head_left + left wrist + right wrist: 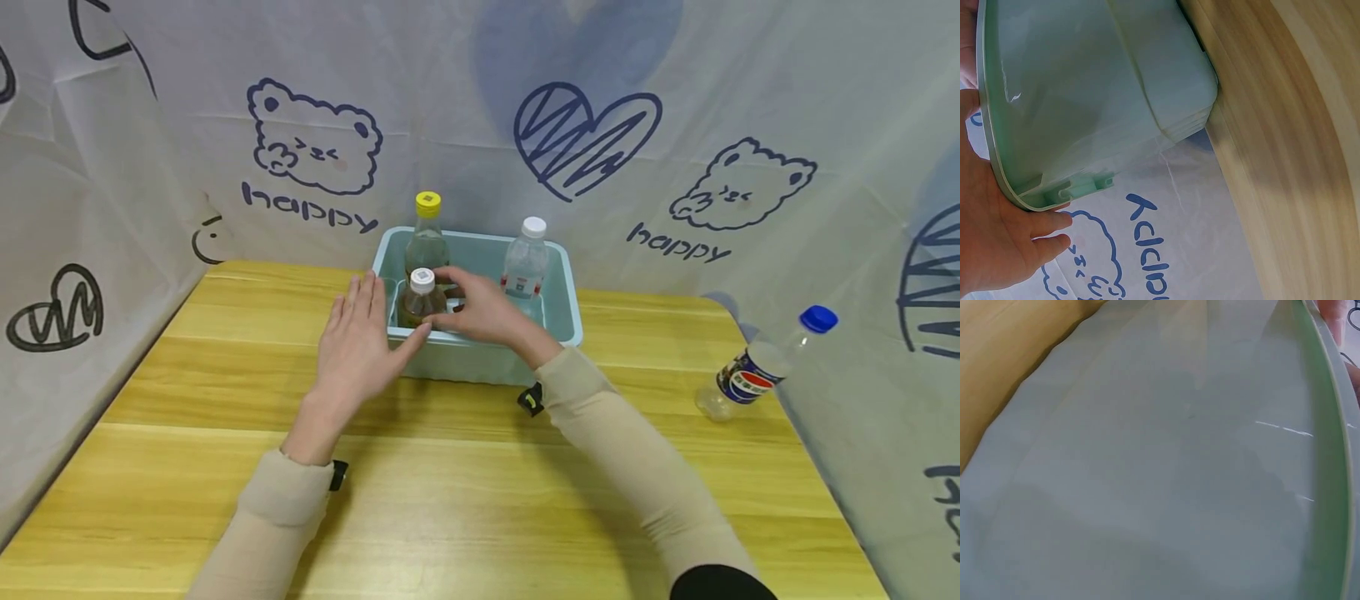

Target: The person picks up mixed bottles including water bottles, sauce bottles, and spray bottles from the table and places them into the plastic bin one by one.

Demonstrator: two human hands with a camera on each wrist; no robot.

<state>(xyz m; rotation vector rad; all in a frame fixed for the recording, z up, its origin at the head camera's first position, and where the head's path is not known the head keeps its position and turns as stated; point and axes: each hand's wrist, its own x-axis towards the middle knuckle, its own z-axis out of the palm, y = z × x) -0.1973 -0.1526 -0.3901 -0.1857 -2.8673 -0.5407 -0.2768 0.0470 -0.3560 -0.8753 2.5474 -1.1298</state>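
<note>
A light blue-green plastic bin [465,362] stands at the back of the table. Inside, at its front left, is a short bottle [417,310] with a white cap and brownish contents. My right hand [483,310] reaches over the front rim and holds this bottle from its right side, thumb in front and fingers behind. On the bin's left front corner rests my left hand [358,346], fingers straight along the outside and thumb along the rim. A yellow-capped bottle [427,246] and a clear white-capped bottle [527,258] also stand in the bin. The right wrist view mostly shows the bin wall [1147,456].
Near the right edge of the wooden table [420,500] stands a clear Pepsi bottle [752,375] with a blue cap. Behind the table hangs a pale cloth [450,108] with bear and heart drawings, also along the left side.
</note>
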